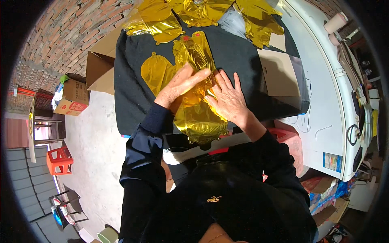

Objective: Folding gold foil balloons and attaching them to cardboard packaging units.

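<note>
The right hand (231, 101) rested on gold foil (199, 121), fingers spread wide; whether the left hand (180, 86) gripped it couldn't be told.

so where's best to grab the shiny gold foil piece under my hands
Probably pinch the gold foil piece by its rounded near end, from your body side: that end is uncovered, while your left hand and right hand are at its middle.

With both arms (142, 156) reaching forward, the left hand (180, 86) angles inward, and the right hand (230, 101) lies palm down, fingers (237, 82) spread.
</note>
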Demonstrator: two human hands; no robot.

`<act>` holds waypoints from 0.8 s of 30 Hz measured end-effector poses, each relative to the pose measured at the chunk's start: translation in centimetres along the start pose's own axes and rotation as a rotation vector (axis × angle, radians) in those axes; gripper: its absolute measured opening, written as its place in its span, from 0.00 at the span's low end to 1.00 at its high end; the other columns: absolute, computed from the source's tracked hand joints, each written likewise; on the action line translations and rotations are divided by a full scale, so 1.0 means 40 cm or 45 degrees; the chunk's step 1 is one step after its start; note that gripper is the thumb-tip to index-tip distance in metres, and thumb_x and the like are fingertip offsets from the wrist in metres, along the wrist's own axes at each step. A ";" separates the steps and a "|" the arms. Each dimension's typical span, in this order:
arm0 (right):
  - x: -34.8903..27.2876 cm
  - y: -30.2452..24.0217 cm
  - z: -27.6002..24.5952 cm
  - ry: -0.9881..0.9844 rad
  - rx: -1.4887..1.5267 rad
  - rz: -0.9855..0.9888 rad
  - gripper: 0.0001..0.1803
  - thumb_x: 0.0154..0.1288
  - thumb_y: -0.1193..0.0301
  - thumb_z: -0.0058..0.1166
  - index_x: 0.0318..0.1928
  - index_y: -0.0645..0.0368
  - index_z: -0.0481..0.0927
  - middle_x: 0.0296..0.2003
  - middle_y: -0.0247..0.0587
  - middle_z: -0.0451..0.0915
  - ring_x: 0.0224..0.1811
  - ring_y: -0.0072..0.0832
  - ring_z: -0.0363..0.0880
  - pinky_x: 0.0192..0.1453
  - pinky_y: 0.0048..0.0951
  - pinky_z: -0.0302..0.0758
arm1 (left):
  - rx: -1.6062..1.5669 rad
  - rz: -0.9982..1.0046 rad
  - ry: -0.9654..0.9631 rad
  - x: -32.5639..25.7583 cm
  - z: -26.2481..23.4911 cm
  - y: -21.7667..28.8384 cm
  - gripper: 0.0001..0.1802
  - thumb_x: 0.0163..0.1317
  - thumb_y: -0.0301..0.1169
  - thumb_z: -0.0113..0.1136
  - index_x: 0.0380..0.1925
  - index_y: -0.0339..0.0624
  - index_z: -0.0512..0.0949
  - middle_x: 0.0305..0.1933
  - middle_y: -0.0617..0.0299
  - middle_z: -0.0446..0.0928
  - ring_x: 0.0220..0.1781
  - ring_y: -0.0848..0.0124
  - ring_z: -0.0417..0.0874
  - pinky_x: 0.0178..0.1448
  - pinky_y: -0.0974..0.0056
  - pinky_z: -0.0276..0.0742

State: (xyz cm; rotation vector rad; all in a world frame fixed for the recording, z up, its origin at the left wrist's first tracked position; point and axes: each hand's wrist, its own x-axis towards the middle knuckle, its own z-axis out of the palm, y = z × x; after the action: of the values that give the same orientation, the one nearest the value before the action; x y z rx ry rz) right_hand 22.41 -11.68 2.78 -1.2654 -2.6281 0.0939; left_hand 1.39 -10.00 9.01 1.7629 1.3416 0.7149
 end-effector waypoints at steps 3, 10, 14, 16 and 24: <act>0.000 -0.004 -0.006 -0.047 -0.023 0.013 0.37 0.77 0.49 0.45 0.77 0.59 0.62 0.79 0.51 0.53 0.85 0.43 0.43 0.83 0.62 0.33 | 0.014 -0.213 0.211 0.022 -0.020 0.003 0.30 0.70 0.53 0.59 0.52 0.34 0.81 0.45 0.44 0.86 0.49 0.53 0.87 0.55 0.53 0.79; -0.001 -0.007 -0.005 -0.019 -0.009 -0.003 0.39 0.78 0.46 0.43 0.80 0.52 0.57 0.81 0.49 0.50 0.85 0.41 0.40 0.83 0.62 0.32 | 0.405 -0.195 0.736 0.052 -0.022 -0.128 0.22 0.69 0.46 0.63 0.52 0.41 0.83 0.32 0.52 0.87 0.36 0.54 0.88 0.46 0.54 0.81; 0.000 -0.009 -0.006 0.007 -0.011 -0.023 0.38 0.78 0.46 0.43 0.80 0.49 0.57 0.81 0.46 0.50 0.85 0.41 0.39 0.83 0.62 0.32 | 0.833 -0.092 0.911 0.037 -0.011 -0.187 0.21 0.67 0.44 0.64 0.49 0.38 0.83 0.31 0.48 0.85 0.38 0.47 0.86 0.45 0.47 0.77; -0.001 -0.005 -0.010 -0.016 -0.013 -0.032 0.39 0.78 0.46 0.43 0.80 0.50 0.57 0.81 0.43 0.50 0.86 0.41 0.39 0.83 0.62 0.32 | 0.875 -0.080 0.905 0.039 -0.003 -0.182 0.20 0.67 0.44 0.64 0.47 0.38 0.83 0.31 0.48 0.85 0.38 0.49 0.86 0.46 0.47 0.75; -0.004 -0.007 -0.006 0.030 0.011 -0.076 0.38 0.77 0.45 0.45 0.79 0.49 0.61 0.81 0.38 0.52 0.85 0.42 0.41 0.82 0.64 0.33 | 1.010 -0.083 0.875 0.045 0.004 -0.185 0.15 0.66 0.42 0.65 0.39 0.41 0.80 0.30 0.52 0.84 0.38 0.53 0.85 0.47 0.51 0.69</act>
State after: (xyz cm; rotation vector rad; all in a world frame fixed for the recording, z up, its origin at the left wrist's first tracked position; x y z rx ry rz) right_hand 22.38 -11.99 3.03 -1.1771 -2.6398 0.0797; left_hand -1.77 -7.36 2.59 2.1361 2.3813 0.8631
